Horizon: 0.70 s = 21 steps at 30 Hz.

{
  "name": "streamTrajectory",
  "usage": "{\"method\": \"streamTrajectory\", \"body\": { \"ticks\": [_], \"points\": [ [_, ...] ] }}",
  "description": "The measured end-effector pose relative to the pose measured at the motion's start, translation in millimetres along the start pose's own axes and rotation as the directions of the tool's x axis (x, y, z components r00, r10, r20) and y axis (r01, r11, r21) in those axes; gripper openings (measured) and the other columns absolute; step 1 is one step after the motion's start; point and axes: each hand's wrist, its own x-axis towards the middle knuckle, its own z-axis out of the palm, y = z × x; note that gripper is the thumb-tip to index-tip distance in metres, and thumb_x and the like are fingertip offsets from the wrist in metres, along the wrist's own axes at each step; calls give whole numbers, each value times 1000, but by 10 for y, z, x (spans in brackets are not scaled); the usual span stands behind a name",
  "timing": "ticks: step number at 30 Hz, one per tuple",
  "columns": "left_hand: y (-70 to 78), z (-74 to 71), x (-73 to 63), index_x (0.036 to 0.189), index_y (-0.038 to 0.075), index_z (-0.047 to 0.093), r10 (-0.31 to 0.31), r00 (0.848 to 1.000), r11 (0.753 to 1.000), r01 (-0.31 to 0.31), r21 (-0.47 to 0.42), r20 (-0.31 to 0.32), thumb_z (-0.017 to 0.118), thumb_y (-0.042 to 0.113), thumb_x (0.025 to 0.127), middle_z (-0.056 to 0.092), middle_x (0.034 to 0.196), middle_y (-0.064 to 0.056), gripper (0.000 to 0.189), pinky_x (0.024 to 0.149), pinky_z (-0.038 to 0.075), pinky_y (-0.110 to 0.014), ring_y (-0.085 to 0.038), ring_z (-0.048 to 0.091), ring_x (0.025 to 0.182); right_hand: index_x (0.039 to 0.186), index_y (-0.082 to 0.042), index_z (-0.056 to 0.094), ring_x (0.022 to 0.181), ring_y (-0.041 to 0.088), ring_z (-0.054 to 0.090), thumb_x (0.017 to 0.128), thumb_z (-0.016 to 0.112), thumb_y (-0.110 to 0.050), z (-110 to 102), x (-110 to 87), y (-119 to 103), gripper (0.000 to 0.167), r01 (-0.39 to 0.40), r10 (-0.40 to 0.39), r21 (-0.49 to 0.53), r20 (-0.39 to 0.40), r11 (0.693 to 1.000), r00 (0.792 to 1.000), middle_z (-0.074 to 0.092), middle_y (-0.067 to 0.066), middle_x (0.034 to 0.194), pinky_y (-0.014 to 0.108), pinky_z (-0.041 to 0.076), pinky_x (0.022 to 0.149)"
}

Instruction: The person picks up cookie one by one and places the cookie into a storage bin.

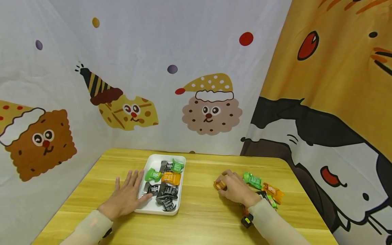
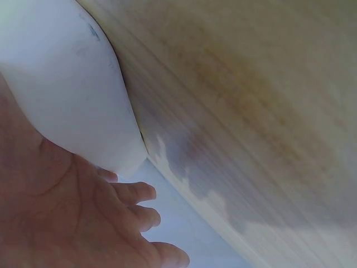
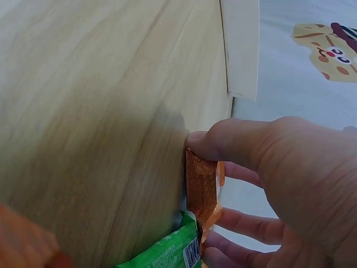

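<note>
A white tray (image 1: 179, 204) holds several wrapped candies: black ones (image 1: 168, 190), green ones (image 1: 152, 175) and one orange candy (image 1: 171, 178). My left hand (image 1: 124, 199) has its fingers spread at the tray's left side, the thumb reaching over the rim. In the left wrist view the palm lies beside the tray's outer wall (image 2: 83, 95). Out on the table to the right, my right hand (image 1: 234, 187) pinches an orange-wrapped candy (image 3: 202, 181) between thumb and fingers, close over the wood. A green candy (image 3: 173, 245) overlaps it from below in the right wrist view.
Right of my right hand lie a green candy (image 1: 253, 180), an orange candy (image 1: 273, 193) and a smaller green packet (image 1: 271, 201). More wrappers are partly hidden under my right wrist. The wooden table (image 1: 202, 221) ends at a cartoon-printed cloth (image 1: 208, 44) behind.
</note>
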Motion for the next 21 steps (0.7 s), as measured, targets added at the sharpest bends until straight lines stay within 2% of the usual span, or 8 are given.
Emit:
{"method": "streamTrajectory", "body": {
  "ticks": [9, 21],
  "points": [
    [21, -12, -21, 185, 0, 20, 1, 1000, 1000, -1, -3, -10, 62, 74, 112, 24, 189, -35, 112, 135, 8, -94, -62, 18, 177, 129, -16, 87, 132, 52, 71, 100, 95, -19, 0, 14, -33, 31, 36, -36, 27, -4, 999, 999, 69, 27, 154, 71, 61, 111],
    [15, -13, -24, 185, 1, 20, 7, 1000, 1000, -7, 7, -13, 61, 74, 112, 24, 189, -35, 111, 135, 8, -94, -62, 18, 177, 129, -16, 88, 137, 51, 69, 99, 96, -19, -6, 67, -125, 31, 43, -43, 51, -11, 998, 999, 69, 27, 155, 69, 62, 111]
  ]
}}
